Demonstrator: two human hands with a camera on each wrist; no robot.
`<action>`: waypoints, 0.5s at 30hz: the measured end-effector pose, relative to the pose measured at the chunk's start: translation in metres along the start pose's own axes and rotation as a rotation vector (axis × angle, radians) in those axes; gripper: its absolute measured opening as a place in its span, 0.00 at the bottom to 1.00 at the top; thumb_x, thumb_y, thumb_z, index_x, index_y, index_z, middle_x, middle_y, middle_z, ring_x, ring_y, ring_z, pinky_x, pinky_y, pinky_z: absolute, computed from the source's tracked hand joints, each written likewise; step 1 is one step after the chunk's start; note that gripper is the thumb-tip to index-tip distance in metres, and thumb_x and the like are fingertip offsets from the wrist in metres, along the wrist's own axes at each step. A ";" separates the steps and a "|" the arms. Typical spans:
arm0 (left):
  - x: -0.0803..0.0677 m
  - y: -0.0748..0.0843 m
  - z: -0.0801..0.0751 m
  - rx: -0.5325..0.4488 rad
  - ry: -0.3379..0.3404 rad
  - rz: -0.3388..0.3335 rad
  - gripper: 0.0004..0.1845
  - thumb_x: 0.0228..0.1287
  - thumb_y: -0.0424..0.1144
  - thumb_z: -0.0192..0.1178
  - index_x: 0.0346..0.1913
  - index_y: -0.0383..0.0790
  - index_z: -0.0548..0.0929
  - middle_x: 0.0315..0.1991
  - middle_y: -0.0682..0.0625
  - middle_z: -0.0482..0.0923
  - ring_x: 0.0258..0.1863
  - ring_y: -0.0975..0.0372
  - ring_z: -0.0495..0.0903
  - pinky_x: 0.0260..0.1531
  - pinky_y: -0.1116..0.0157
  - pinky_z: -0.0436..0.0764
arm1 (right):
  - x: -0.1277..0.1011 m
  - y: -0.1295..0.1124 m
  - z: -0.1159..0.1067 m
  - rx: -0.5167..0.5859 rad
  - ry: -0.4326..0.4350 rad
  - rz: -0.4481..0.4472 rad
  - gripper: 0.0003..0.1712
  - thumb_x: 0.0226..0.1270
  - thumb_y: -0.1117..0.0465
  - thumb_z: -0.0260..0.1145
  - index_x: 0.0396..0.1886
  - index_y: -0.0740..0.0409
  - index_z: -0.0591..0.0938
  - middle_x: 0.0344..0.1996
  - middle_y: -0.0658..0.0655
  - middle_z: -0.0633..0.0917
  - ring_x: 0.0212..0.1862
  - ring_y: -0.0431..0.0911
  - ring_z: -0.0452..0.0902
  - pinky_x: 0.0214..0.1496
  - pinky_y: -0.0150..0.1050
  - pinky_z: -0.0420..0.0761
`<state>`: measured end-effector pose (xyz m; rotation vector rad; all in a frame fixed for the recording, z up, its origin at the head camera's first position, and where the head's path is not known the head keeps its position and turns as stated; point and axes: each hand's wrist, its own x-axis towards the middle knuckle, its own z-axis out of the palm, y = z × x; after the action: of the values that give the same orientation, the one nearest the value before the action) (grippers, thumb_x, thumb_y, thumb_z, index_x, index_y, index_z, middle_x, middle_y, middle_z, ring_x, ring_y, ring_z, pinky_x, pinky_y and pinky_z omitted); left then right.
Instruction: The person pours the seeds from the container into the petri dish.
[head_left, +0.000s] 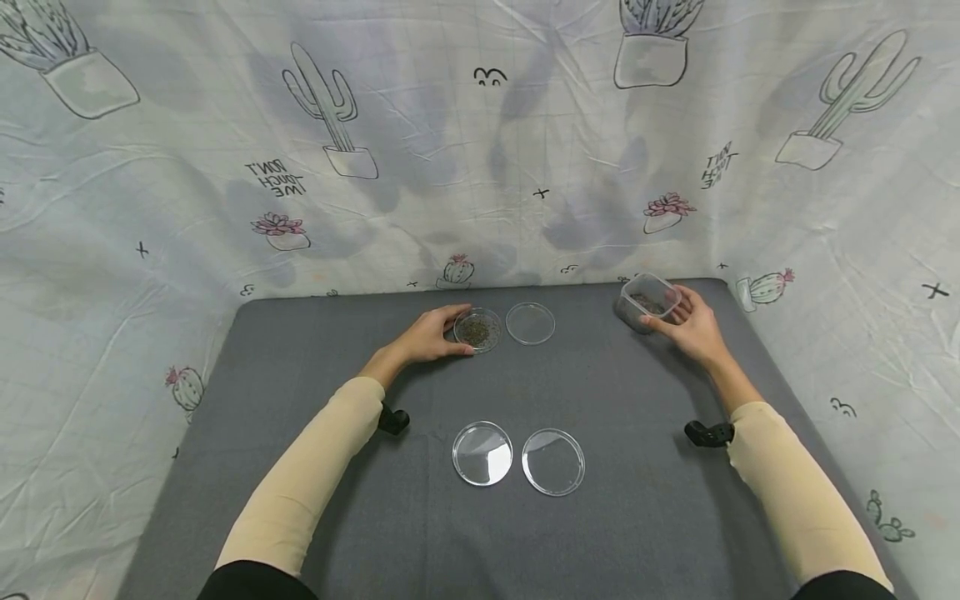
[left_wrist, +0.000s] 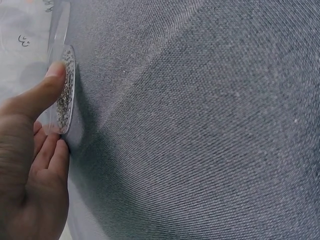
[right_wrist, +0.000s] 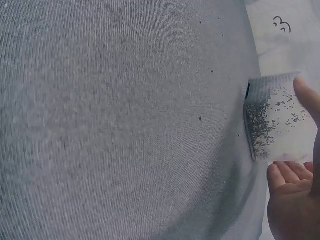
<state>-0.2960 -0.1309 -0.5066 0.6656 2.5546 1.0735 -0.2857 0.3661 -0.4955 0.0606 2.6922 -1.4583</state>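
Grey woven cloth (head_left: 622,383) fills the lower middle of my head view. Near the frame's centre, I see the left hand (head_left: 431,336) curved partly open, thumb and fingers gripping the rim of a shallow, transparent round dish holding brownish grains (head_left: 492,333). Just right of it lies a thin, transparent round dish (head_left: 530,323).

Right of centre, the right hand (head_left: 696,327) holds a translucent, square-mouthed container with dark grains (head_left: 632,318) between thumb and fingers, spread to its width; I can't tell whether its base touches the cloth. My right wrist view shows small dark specks (right_wrist: 200,118) scattered beside it.

Below centre, two transparent glossy discs (head_left: 471,454) (head_left: 553,462) lie side by side. White cactus-print fabric (head_left: 525,167) hangs across the top.
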 end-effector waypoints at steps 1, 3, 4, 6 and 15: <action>-0.001 0.000 0.000 0.002 -0.003 0.000 0.48 0.68 0.40 0.78 0.84 0.30 0.63 0.83 0.34 0.65 0.83 0.43 0.68 0.80 0.51 0.75 | -0.002 0.000 0.000 -0.006 -0.003 -0.002 0.66 0.72 0.49 0.78 0.90 0.67 0.44 0.86 0.76 0.55 0.86 0.71 0.54 0.88 0.64 0.60; -0.002 -0.001 0.001 0.004 -0.009 -0.002 0.48 0.68 0.40 0.77 0.84 0.30 0.63 0.84 0.34 0.64 0.83 0.43 0.68 0.80 0.51 0.75 | -0.005 -0.001 -0.001 -0.011 -0.006 -0.003 0.66 0.73 0.48 0.77 0.89 0.68 0.43 0.86 0.76 0.54 0.86 0.71 0.53 0.88 0.64 0.60; -0.002 -0.001 0.001 0.004 -0.011 -0.002 0.48 0.68 0.40 0.77 0.84 0.30 0.63 0.84 0.34 0.64 0.83 0.43 0.68 0.80 0.51 0.75 | -0.007 -0.002 -0.001 -0.015 -0.003 -0.005 0.65 0.73 0.48 0.77 0.89 0.68 0.43 0.86 0.76 0.53 0.86 0.72 0.53 0.88 0.64 0.60; -0.004 -0.001 0.002 0.010 -0.016 0.001 0.48 0.69 0.40 0.77 0.84 0.29 0.63 0.83 0.34 0.64 0.83 0.43 0.68 0.80 0.51 0.74 | -0.011 -0.005 -0.002 -0.021 0.019 -0.009 0.65 0.74 0.47 0.76 0.89 0.69 0.45 0.86 0.76 0.53 0.86 0.71 0.53 0.88 0.64 0.60; -0.010 0.001 0.003 0.015 -0.025 0.026 0.47 0.69 0.39 0.77 0.83 0.29 0.63 0.83 0.33 0.64 0.83 0.43 0.67 0.81 0.51 0.74 | -0.029 -0.030 -0.003 0.002 0.150 -0.115 0.58 0.73 0.50 0.77 0.89 0.64 0.54 0.86 0.69 0.61 0.87 0.66 0.57 0.89 0.58 0.62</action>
<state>-0.2865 -0.1336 -0.5070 0.7136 2.5420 1.0490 -0.2590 0.3527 -0.4663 0.0158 2.8566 -1.5472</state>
